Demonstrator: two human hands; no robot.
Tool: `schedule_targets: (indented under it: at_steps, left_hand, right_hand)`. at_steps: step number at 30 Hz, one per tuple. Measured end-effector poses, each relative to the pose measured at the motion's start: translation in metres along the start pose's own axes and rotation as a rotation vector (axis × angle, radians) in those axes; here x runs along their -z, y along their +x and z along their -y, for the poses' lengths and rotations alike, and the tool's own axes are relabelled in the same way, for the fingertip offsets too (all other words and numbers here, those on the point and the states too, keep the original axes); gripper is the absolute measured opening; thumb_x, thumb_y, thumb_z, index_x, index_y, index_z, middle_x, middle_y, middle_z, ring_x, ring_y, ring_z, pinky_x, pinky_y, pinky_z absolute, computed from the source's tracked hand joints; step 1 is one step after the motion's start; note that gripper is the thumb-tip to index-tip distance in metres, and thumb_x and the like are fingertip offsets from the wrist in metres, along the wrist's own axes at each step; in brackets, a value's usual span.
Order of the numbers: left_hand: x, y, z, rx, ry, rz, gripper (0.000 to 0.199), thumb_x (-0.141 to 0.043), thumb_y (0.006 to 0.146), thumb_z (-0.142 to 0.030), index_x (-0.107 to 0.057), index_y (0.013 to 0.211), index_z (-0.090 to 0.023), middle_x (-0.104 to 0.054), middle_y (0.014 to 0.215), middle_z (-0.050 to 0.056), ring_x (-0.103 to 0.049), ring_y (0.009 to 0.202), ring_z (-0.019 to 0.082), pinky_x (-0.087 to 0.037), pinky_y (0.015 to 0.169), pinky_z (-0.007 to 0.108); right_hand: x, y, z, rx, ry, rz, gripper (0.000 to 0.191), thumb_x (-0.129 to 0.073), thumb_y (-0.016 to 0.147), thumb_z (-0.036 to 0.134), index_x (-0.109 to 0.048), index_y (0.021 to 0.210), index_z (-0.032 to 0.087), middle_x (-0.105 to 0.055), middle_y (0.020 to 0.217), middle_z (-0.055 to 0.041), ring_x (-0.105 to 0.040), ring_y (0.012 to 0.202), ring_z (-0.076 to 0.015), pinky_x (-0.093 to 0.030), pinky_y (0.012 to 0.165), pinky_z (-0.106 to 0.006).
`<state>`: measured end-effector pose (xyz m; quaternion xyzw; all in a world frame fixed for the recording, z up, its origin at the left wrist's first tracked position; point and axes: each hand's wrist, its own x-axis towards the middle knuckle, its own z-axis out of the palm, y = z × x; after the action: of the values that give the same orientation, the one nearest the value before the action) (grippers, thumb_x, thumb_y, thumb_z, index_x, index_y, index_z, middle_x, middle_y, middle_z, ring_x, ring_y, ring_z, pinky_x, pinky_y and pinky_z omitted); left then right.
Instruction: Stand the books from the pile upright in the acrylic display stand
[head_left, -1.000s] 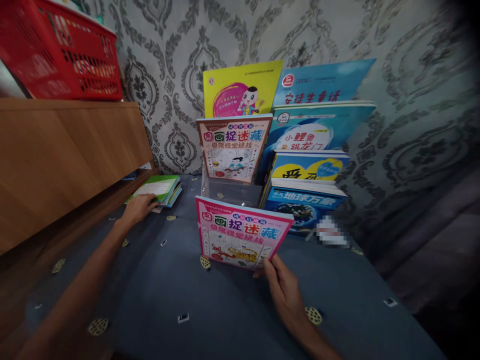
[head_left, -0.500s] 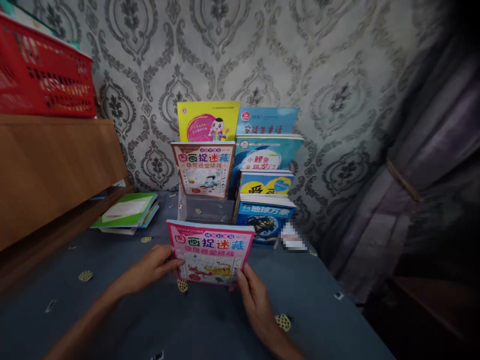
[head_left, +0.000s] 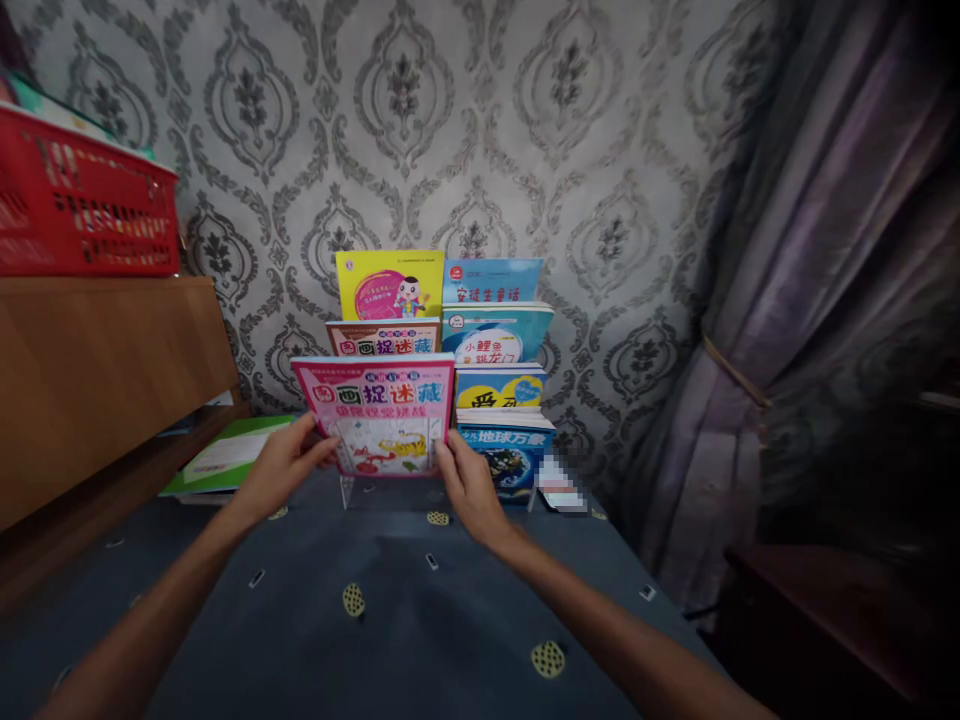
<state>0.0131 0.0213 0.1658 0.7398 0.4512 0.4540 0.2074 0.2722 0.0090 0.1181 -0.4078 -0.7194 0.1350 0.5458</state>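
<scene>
1. Grey damask wallpaper (head_left: pixel 255 100) covers the wall behind the clear book rack (head_left: pixel 346 492); a blue-grey printed cloth (head_left: pixel 405 650) spreads under the rack and in front of it.
2. One pink 图画捉迷藏 picture book (head_left: pixel 379 405) is held nearly upright before the rack's left column, front cover outward. Whether its lower edge touches the rack, I cannot tell.
3. The left hand (head_left: pixel 283 465) pinches the left edge of this book, thumb on the cover; the right hand (head_left: pixel 471 485) grips the opposite edge. Both have their fingers closed to little more than the book's thickness; the fingertips behind it are hidden.
4. It should handle as a light, limp paperback: glossy, so a little slippery, with corners that could crease. The two side edges, low down, look the best hold, keeping it flat.
5. Six covers show on the rack. Two are in the left column: one yellow book (head_left: pixel 390 285) and one brown 图画捉迷藏 book (head_left: pixel 384 338). Four are in the right: 安徒生童话 book (head_left: pixel 491 280), 小鲤鱼跳龙门 book (head_left: pixel 499 335), yellow-and-blue book (head_left: pixel 499 390) and 地球万象 book (head_left: pixel 517 465). Copies behind them cannot be counted.
6. Left of the rack lies one green book (head_left: pixel 229 455), with at least one more item beneath; farther left, one red basket (head_left: pixel 90 220) tops one wooden cabinet (head_left: pixel 105 370).
7. Right of the rack hangs one tied curtain (head_left: pixel 750 350).
</scene>
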Motion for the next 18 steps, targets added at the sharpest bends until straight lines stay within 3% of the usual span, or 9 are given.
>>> schedule_targets:
  at_steps: [6,10,18]
  left_hand:
    - [0.018,0.05,-0.024,-0.152,0.014,-0.16,0.034,-0.06,0.078,-0.051,-0.056,0.089,-0.019,-0.068,0.075,0.001,-0.065,0.066,0.019,-0.054,0.063,0.03]
    - [0.022,0.078,-0.027,-0.217,0.087,-0.26,0.029,-0.058,0.08,-0.047,-0.054,0.091,-0.02,-0.066,0.073,0.0,-0.066,0.067,0.019,-0.054,0.066,0.031]
    - [0.014,0.104,-0.009,-0.25,0.043,-0.256,0.023,-0.057,0.081,-0.037,-0.055,0.097,-0.02,-0.067,0.081,0.001,-0.066,0.065,0.017,-0.055,0.063,0.03]
  right_hand:
    - [0.016,0.073,0.016,0.174,-0.106,-0.05,0.025,-0.031,0.1,0.043,-0.041,0.084,0.026,-0.05,0.072,0.0013,-0.048,0.069,-0.0172,-0.037,0.068,-0.029]
    - [0.023,0.111,0.015,0.279,-0.168,-0.078,0.024,-0.031,0.1,0.043,-0.041,0.086,0.026,-0.055,0.08,-0.0021,-0.05,0.074,-0.0199,-0.039,0.072,-0.032]
    - [0.018,0.134,-0.001,0.299,-0.329,-0.114,0.018,-0.034,0.099,0.034,-0.042,0.085,0.025,-0.054,0.091,-0.0075,-0.052,0.089,-0.0237,-0.044,0.083,-0.037]
